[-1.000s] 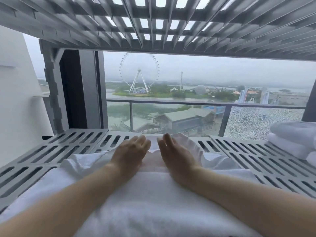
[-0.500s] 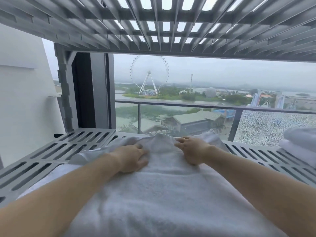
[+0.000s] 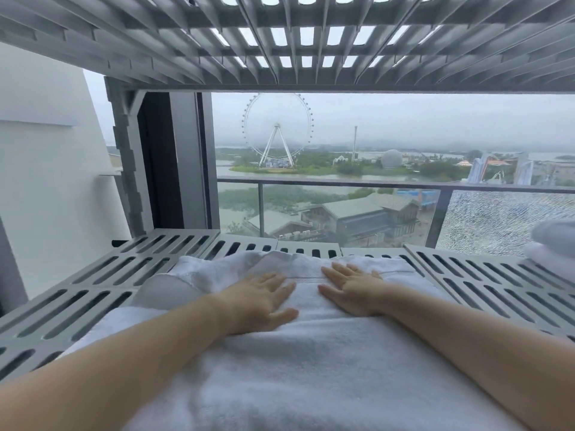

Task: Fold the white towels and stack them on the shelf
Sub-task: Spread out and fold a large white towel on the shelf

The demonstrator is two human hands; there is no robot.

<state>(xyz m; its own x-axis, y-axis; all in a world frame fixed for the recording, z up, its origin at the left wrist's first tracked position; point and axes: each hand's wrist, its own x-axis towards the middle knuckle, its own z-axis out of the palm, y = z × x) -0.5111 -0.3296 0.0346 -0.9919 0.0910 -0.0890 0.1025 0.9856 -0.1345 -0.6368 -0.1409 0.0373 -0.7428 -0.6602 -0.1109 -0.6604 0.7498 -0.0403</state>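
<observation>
Head view, towel: white towel (image 3: 311, 368) lies along the slatted shelf (image 3: 93, 284), rumpled at its far end.
Hands: left hand (image 3: 264, 301) and right hand (image 3: 354, 293) lie flat on it, fingers spread.
Handling: probably soft, limp and light; best gripped at the corners.

Lighting: soft overcast daylight from the window (image 3: 373, 135) ahead and through upper shelf slots (image 3: 305, 35); shadows faint. Edges bowed by wide-angle lens; right-edge folded towels (image 3: 553, 244) blurred.
</observation>
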